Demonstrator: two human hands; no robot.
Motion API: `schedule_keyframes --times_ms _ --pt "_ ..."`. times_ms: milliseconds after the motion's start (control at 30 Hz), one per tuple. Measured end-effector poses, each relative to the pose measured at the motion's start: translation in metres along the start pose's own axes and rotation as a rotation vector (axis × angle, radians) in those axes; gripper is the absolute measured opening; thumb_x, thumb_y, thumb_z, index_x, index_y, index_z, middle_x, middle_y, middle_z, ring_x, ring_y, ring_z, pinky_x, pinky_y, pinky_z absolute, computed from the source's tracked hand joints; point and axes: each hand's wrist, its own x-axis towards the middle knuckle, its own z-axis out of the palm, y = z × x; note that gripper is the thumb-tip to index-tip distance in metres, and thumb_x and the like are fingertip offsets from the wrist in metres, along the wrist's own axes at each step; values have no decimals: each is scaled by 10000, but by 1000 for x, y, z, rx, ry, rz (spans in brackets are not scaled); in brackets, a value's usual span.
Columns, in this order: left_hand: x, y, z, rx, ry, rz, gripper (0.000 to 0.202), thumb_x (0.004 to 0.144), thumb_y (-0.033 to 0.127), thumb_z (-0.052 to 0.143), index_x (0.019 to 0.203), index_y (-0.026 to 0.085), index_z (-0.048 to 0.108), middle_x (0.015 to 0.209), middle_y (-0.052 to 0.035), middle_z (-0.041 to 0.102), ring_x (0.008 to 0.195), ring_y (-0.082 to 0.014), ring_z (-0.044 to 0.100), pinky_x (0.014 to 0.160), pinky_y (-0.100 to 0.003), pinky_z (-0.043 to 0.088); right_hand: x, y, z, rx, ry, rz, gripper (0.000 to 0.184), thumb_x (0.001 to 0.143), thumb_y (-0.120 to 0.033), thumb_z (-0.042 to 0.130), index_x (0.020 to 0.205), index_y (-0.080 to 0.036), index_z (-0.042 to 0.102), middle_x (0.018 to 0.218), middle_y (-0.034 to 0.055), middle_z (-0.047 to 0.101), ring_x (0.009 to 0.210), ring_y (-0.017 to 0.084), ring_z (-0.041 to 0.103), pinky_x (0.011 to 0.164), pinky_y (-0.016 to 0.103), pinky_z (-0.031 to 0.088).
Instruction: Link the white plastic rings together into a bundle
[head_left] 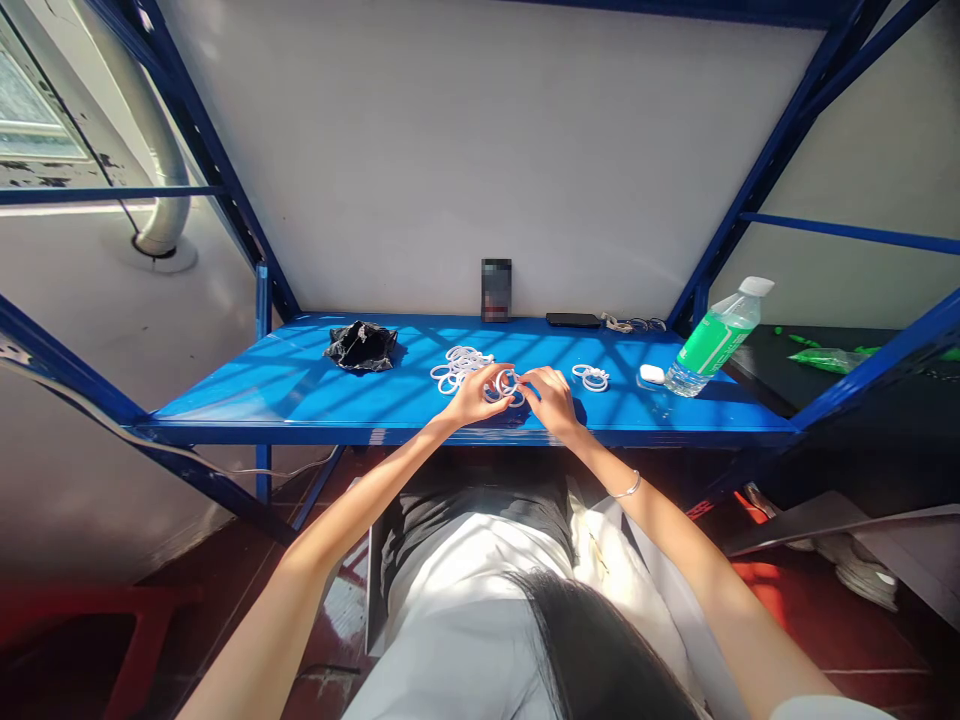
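Just above the front part of the blue table, both hands meet at a thin white ring (498,385). My left hand (474,398) curls its fingers and thumb around the ring's left side. From the right, my right hand (553,400) pinches at its edge with thumb and index finger. Whether one ring or more is between the hands is hard to make out. A loose pile of white rings (452,373) lies beside and behind my left hand. A smaller group of white rings (592,378) rests to the right of my right hand.
On the blue table (255,390) sit a crumpled black plastic bag (363,346), an upright dark phone-like object (496,290), a flat black phone (573,320), a coiled cable (631,324), a small white case (652,374) and a tilted green-labelled bottle (716,340). Blue frame posts flank it.
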Motion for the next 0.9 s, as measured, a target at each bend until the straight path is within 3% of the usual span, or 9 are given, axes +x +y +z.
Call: schedule_keyframes --times_ms 267,900 --pt "-2 -6 3 99 16 45 494 924 496 581 1298 181 518 999 -89 680 782 -177 655 693 -322 574 -1 0 0 17 9 7 223 1002 -357 509 969 -250 703 954 97 725 972 278 634 842 424 469" --pt "-5 -6 5 322 55 110 389 911 507 608 1096 165 609 845 -61 686 756 -189 678 647 -288 543 0 3 -1 -10 -8 -7 219 993 -325 520 867 -253 684 873 83 717 895 269 639 814 420 471"
